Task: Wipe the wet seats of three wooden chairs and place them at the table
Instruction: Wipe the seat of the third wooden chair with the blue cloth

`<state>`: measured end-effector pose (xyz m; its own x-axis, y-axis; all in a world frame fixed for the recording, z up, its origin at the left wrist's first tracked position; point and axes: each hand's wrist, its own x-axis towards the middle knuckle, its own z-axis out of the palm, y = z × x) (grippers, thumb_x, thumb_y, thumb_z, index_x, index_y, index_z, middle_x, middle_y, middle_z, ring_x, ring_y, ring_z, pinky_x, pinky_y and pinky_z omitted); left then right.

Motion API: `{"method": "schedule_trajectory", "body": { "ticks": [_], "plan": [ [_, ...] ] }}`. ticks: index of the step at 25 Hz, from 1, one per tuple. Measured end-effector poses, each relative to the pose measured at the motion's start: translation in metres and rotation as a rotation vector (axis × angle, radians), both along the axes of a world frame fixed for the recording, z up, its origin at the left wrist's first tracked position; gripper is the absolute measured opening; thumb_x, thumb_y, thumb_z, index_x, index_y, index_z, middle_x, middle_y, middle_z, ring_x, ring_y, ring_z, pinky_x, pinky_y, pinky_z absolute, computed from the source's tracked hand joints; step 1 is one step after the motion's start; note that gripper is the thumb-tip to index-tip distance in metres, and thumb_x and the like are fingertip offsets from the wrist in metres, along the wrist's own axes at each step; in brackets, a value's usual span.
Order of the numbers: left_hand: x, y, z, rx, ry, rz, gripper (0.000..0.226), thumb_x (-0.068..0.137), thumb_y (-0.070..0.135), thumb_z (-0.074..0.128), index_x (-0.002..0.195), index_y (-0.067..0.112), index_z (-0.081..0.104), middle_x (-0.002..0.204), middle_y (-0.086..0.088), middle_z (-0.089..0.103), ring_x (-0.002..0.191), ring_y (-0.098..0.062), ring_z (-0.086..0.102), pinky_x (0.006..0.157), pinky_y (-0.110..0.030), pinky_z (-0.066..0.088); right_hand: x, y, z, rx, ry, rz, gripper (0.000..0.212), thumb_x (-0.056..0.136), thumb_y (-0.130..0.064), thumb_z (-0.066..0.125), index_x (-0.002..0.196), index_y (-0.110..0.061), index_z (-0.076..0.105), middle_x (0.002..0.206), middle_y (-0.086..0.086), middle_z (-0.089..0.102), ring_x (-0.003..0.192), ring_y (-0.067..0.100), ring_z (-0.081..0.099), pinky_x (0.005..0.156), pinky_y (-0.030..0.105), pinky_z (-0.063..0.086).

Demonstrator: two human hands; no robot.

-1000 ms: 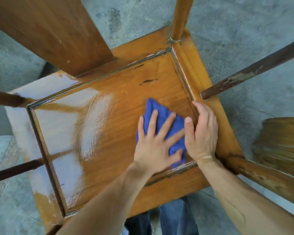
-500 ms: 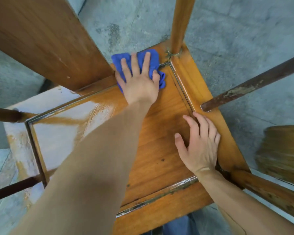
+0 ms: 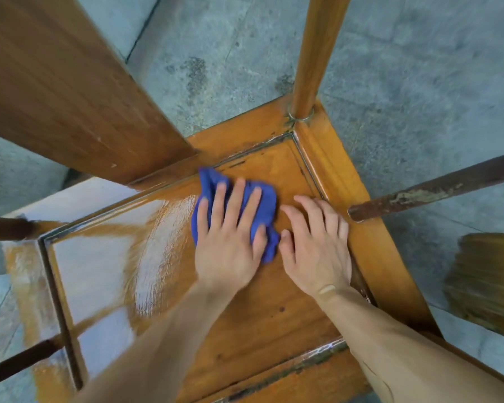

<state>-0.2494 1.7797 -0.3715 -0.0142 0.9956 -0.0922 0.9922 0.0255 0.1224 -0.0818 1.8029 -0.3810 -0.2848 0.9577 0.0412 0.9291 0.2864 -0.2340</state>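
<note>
Our left hand (image 3: 229,242), grip spread, presses the cloth (image 3: 262,205) on the seat (image 3: 259,309); right hand (image 3: 317,251) flat beside. Left half glistens wet to the frame.

Outdoor yard or patio, judging by weathered grey stone paving (image 3: 405,68) beneath worn wooden chair (image 3: 274,315).

I can read no text, label, brand, number or sign anywhere in my head view.
</note>
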Motion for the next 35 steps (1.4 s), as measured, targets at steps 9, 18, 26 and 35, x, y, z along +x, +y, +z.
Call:
{"method": "schedule_trajectory", "body": {
  "ticks": [9,18,26,35],
  "plan": [
    [-0.003,0.258,0.009,-0.362,-0.333,0.126,0.040,0.105,0.039,0.025,0.107,0.014,0.057,0.112,-0.015,0.061,0.102,-0.033,0.056,0.086,-0.036,0.039,0.000,0.004,-0.002,0.004,-0.022,0.020,0.042,0.091,-0.034,0.046,0.131,-0.024,0.055,0.142,0.002,0.049,0.129,0.028,0.042,0.103,0.049,0.035],
    [-0.017,0.034,-0.002,-0.003,-0.103,-0.157,0.051,0.104,0.040,0.030,0.154,0.030,0.034,0.163,0.008,0.030,0.152,-0.024,0.022,0.122,-0.051,0.019,-0.003,0.002,0.001,0.004,0.004,0.017,0.042,0.087,-0.031,0.049,0.126,-0.021,0.058,0.141,0.003,0.052,0.127,0.031,0.047,0.102,0.048,0.036],
    [0.032,0.086,-0.006,0.015,-0.061,-0.478,0.053,0.103,0.040,0.030,0.152,0.023,0.040,0.161,0.000,0.036,0.150,-0.023,0.028,0.123,-0.045,0.017,0.001,-0.002,-0.009,0.186,0.325,-0.170,0.026,0.085,-0.011,0.053,0.110,-0.012,0.047,0.124,0.013,0.049,0.098,0.034,0.048,0.083,0.045,0.038],
    [0.121,0.231,0.027,-0.332,0.123,-0.366,0.028,0.102,0.023,0.037,0.090,0.020,0.062,0.114,-0.006,0.065,0.123,-0.031,0.051,0.117,-0.043,0.018,0.000,0.003,-0.003,0.204,0.127,-0.103,0.030,0.077,-0.013,0.046,0.105,-0.018,0.039,0.107,0.012,0.048,0.091,0.029,0.037,0.078,0.041,0.030]
  ]
}}
